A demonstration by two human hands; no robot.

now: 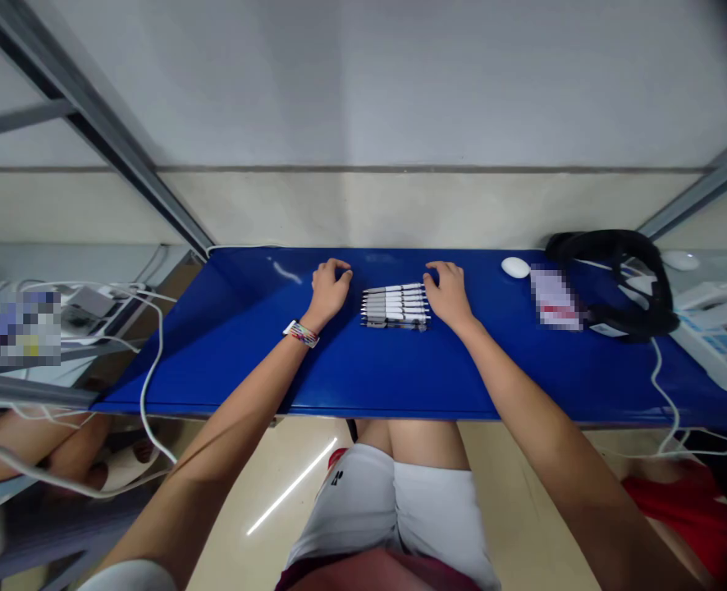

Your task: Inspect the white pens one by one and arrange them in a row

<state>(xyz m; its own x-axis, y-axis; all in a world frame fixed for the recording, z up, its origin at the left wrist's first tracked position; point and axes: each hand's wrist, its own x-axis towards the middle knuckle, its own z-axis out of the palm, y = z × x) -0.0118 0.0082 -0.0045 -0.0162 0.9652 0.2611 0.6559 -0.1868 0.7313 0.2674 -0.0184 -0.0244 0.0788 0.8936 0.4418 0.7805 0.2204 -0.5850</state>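
A row of several white pens [395, 305] lies side by side on the blue table [363, 369], near its middle. My left hand [330, 289] rests on the table just left of the pens, fingers curled, holding nothing. My right hand [448, 294] rests at the right end of the row, its fingers touching or very near the pen tips. A beaded band with a white watch sits on my left wrist [300, 333].
A white oval object [514, 267], a card [554, 300] and a black strap or headset [631, 283] with cables lie at the table's right. White cables [148, 361] and a power strip sit off the left edge. Other people's legs show at both sides.
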